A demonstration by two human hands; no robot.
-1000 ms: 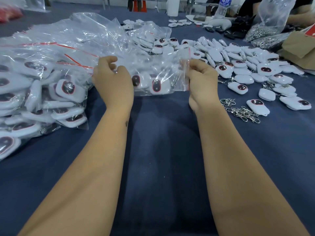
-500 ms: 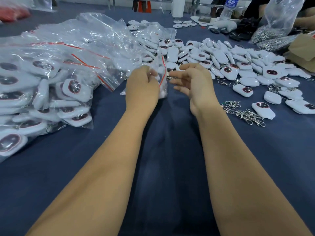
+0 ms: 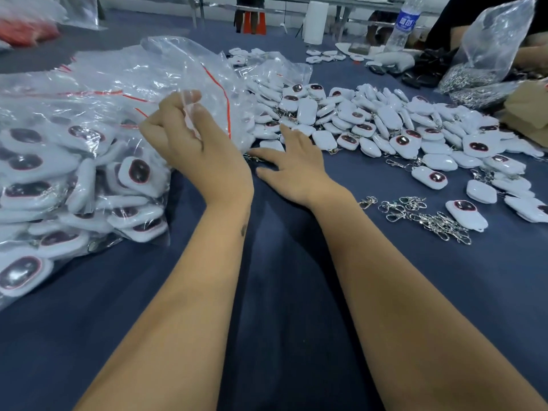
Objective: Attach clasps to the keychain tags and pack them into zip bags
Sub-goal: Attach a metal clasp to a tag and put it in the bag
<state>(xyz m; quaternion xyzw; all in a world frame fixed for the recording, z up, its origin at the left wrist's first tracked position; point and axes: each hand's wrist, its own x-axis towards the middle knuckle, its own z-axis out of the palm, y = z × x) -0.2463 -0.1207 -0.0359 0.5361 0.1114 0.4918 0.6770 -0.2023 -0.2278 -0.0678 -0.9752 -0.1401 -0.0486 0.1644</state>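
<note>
1. Since half a second ago, left hand (image 3: 204, 149) is shifted leftward to the heap of filled zip bags (image 3: 74, 179), with a clear bag (image 3: 207, 84) pinched between curled fingers; right hand (image 3: 296, 167) is lowered onto the blue table (image 3: 281, 292), fingers spread and holding nothing.
2. Progress: many bags are packed; a large pile of loose keychain tags (image 3: 385, 123) remains right of centre, so much work is judged left.
3. Clasps (image 3: 427, 218): a small silver cluster is noted near the right forearm.
4. Tags: white, rounded, with dark oval faces.
</note>
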